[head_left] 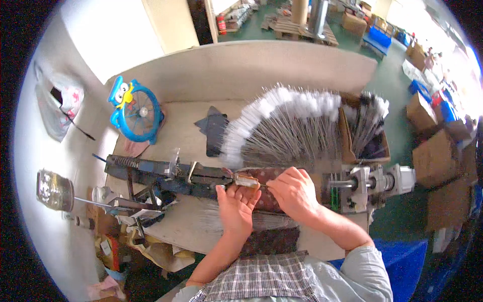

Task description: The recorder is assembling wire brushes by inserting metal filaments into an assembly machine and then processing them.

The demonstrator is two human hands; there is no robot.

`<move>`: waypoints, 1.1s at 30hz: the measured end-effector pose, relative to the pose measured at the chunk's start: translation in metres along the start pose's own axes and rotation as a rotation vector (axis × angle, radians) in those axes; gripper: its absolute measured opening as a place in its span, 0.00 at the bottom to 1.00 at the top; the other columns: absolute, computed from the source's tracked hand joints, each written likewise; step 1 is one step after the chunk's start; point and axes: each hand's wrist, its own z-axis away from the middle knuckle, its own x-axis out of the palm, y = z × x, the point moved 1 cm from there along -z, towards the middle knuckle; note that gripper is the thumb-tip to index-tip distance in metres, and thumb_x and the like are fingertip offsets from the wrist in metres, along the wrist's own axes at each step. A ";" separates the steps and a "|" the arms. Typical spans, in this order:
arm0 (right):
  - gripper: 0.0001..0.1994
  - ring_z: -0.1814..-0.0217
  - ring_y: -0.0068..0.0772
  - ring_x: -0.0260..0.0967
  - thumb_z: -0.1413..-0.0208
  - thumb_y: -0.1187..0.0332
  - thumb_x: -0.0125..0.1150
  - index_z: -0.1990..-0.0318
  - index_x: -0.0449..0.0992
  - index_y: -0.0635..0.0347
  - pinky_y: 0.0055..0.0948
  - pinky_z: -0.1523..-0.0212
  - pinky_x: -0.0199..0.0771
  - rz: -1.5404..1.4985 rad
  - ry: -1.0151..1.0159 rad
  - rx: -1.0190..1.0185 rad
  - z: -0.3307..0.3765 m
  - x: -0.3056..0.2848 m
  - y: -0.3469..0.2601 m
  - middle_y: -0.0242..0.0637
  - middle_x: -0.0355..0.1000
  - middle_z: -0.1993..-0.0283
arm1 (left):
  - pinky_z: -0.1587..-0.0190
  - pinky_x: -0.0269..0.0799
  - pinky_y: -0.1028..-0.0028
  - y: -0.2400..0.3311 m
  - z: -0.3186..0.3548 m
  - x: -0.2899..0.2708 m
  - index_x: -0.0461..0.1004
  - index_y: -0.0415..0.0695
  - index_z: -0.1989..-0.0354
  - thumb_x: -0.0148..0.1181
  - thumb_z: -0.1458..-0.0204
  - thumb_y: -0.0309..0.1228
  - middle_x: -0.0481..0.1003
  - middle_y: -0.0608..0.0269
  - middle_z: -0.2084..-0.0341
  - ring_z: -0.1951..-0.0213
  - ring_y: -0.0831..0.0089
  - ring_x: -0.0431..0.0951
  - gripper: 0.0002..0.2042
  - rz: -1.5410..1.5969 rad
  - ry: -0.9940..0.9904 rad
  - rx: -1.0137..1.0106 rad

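Fan (136, 111) in blue, with a cartoon owl face, stands at the far left of the bench (186, 121). Nearer me runs a dark metal machine (161, 173), its silver motor end off to the right. My left hand (236, 206) pinches a small metal piece (246, 180) at the machine's middle, fingers curled close. My right hand (294, 194) sits just beside it, fingertips pressed together on a thin wire (262, 185). Behind both, white-tipped wire brushes (287, 126) fan out, with more in a cardboard box (365, 131).
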 end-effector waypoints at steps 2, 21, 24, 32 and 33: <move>0.07 0.64 0.30 0.67 0.59 0.69 0.63 0.70 0.78 0.55 0.32 0.61 0.64 -0.019 -0.016 0.015 -0.005 -0.008 0.000 0.28 0.72 0.72 | 0.48 0.63 0.64 0.001 0.005 -0.005 0.60 0.38 0.50 0.34 0.43 0.55 0.66 0.53 0.53 0.51 0.63 0.68 0.30 -0.045 -0.029 -0.030; 0.07 0.62 0.39 0.70 0.57 0.68 0.56 0.68 0.73 0.53 0.38 0.68 0.74 -0.029 -0.543 -0.010 0.065 0.036 0.021 0.36 0.69 0.68 | 0.74 0.63 0.75 0.170 0.067 -0.276 0.72 0.46 0.75 0.56 0.52 0.52 0.71 0.66 0.79 0.76 0.76 0.68 0.19 -0.168 0.730 0.714; 0.06 0.63 0.38 0.70 0.58 0.67 0.57 0.71 0.74 0.53 0.37 0.68 0.74 -0.065 -0.572 0.050 0.070 0.044 0.008 0.36 0.68 0.69 | 0.74 0.61 0.78 0.212 0.079 -0.296 0.72 0.46 0.71 0.55 0.52 0.53 0.71 0.67 0.77 0.74 0.78 0.68 0.20 -0.230 1.036 0.495; 0.04 0.63 0.37 0.71 0.57 0.67 0.56 0.72 0.74 0.52 0.37 0.67 0.73 0.015 -0.592 0.046 0.059 0.031 0.014 0.34 0.68 0.70 | 0.70 0.68 0.74 0.134 0.055 -0.297 0.69 0.45 0.67 0.50 0.47 0.47 0.73 0.64 0.70 0.71 0.73 0.71 0.17 -0.070 0.844 0.587; 0.04 0.63 0.37 0.71 0.57 0.67 0.56 0.72 0.74 0.52 0.37 0.67 0.73 0.020 -0.598 0.048 0.057 0.026 0.015 0.34 0.68 0.70 | 0.66 0.70 0.71 0.114 0.046 -0.283 0.68 0.44 0.67 0.48 0.45 0.45 0.73 0.64 0.69 0.68 0.71 0.72 0.15 0.031 0.718 0.491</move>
